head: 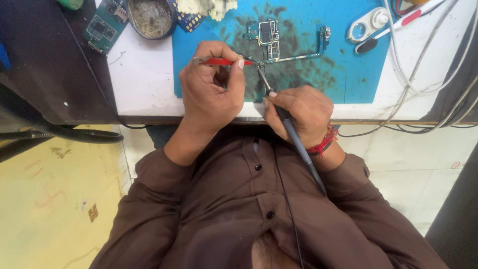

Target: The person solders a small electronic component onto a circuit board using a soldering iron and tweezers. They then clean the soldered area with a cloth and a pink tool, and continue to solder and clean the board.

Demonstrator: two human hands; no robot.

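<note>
My left hand grips red-handled tweezers, whose tips reach a small phone circuit board lying on a stained blue work mat. In my right hand is a grey soldering iron, held like a pen. Its metal tip points up toward the lower edge of the board, just beside the tweezer tips. The iron's cord runs down over my brown shirt.
A round tin of dirty flux or paste and a green circuit board sit at the back left. A white magnifier and white cables lie at the right. The table's front edge runs just below my hands.
</note>
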